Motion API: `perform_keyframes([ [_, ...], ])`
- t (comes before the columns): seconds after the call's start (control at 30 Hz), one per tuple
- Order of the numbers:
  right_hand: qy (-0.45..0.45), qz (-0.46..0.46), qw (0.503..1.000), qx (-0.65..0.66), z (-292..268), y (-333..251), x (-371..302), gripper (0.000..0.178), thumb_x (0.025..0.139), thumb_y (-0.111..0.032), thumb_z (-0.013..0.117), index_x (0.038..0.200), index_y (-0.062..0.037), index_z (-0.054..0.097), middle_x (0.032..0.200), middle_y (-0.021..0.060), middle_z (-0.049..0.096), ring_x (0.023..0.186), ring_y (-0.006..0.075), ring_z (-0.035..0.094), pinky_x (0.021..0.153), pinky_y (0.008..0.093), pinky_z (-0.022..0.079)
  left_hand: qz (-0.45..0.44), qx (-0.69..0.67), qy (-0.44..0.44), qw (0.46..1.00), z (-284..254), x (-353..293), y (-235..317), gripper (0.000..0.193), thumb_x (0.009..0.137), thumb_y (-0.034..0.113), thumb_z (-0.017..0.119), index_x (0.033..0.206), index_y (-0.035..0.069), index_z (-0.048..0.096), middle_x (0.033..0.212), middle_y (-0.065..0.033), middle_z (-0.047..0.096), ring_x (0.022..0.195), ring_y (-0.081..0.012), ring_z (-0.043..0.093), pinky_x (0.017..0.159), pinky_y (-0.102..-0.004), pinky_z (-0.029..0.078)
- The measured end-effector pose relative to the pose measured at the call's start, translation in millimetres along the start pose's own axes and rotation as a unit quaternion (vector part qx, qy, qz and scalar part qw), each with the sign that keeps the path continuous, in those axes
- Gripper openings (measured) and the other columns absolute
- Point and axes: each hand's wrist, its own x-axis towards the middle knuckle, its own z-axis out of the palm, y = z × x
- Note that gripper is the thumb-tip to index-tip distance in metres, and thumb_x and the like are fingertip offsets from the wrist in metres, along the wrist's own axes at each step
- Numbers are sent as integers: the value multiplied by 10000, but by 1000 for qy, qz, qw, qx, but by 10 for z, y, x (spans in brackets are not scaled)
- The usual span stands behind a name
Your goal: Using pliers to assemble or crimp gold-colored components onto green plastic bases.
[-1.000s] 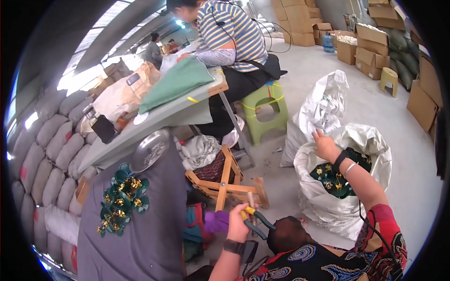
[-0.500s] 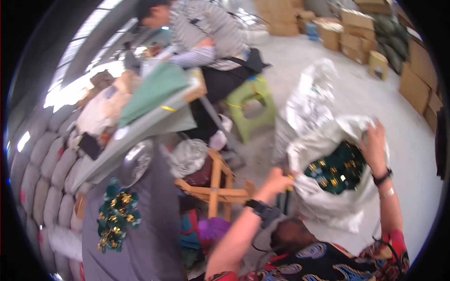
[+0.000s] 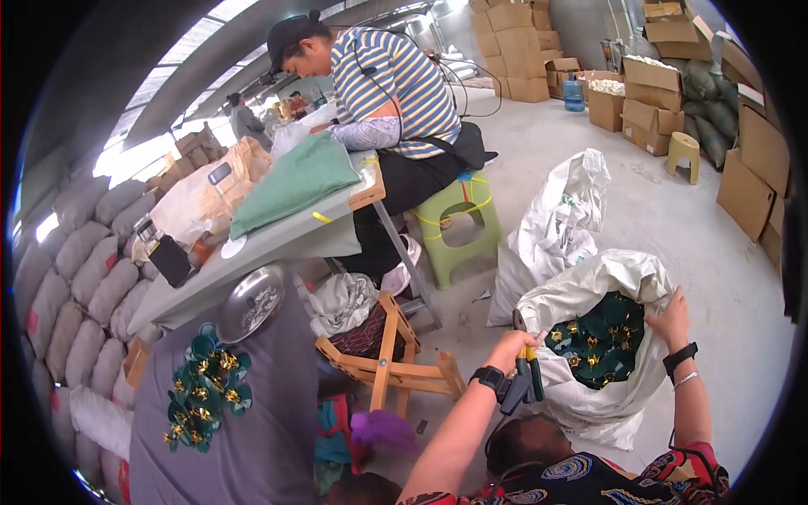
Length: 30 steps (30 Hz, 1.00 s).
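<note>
My left hand (image 3: 511,351) is closed around a pair of pliers (image 3: 530,374) with dark and yellow handles, the jaws pointing up past the fingers. It is right against the left rim of an open white woven sack (image 3: 581,404). Inside the sack lie many dark green, round, petal-like pieces with gold parts (image 3: 593,341). My right hand (image 3: 671,320) grips the sack's right rim, its fingertips partly hidden by the fabric. More green and gold pieces (image 3: 206,387) are heaped on the grey cloth-covered table (image 3: 261,429) to my left, beside a metal bowl (image 3: 252,303) of small silvery bits.
A second white sack (image 3: 551,227) stands behind the open one. A wooden folding frame (image 3: 387,353) is left of my arm. Across, a person (image 3: 396,93) in a striped shirt sits on a green stool (image 3: 459,223) at a table. Cardboard boxes (image 3: 648,126) line the far right.
The view has shifted and sharpened, so the sack and my hands sit a little lower in it. My right hand remains at the right rim, and the pliers in my left hand show clearly now.
</note>
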Motion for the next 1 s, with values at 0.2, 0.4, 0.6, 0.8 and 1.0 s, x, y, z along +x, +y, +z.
perform_keyframes([
  [0.2, -32, 126, 975, 178, 739, 968, 269, 348, 645, -93, 653, 927, 82, 549, 881, 222, 632, 847, 364, 628, 749, 418, 497, 17, -126, -38, 991, 133, -100, -136, 197, 748, 146, 610, 918, 47, 627, 798, -58, 601, 693, -193, 573, 651, -311, 481],
  [0.4, 38, 68, 839, 539, 493, 761, 318, 222, 789, -173, 523, 795, 45, 567, 755, 67, 579, 665, 138, 535, 598, 321, 443, 121, -229, 2, 966, 5, -459, -70, 275, 811, 153, 565, 1039, 6, 603, 887, -70, 625, 802, -190, 605, 738, -302, 498],
  [0.6, 110, 35, 840, 531, -112, 988, 1218, 290, 877, -234, 457, 693, -27, 541, 686, 1, 492, 652, 109, 434, 578, 335, 372, 208, -241, -77, 945, 315, -628, 480, 348, 819, 110, 569, 1138, -28, 549, 901, -84, 632, 797, -197, 622, 757, -310, 505],
  [0.8, 195, -48, 844, 498, -464, 547, 1146, 316, 895, -228, 454, 708, 21, 510, 676, 26, 487, 665, 126, 432, 600, 352, 381, 218, -254, -104, 936, 239, -770, 682, 382, 813, 92, 564, 1157, -71, 532, 883, -118, 638, 779, -209, 630, 748, -313, 506],
  [1.0, 180, 109, 827, 522, 561, 1160, 1209, 286, 878, -228, 477, 702, -5, 515, 719, 6, 514, 689, 119, 419, 611, 346, 379, 172, -216, -34, 961, 94, -236, -15, 255, 810, 157, 572, 992, -11, 632, 847, -62, 639, 771, -163, 609, 765, -272, 482],
])
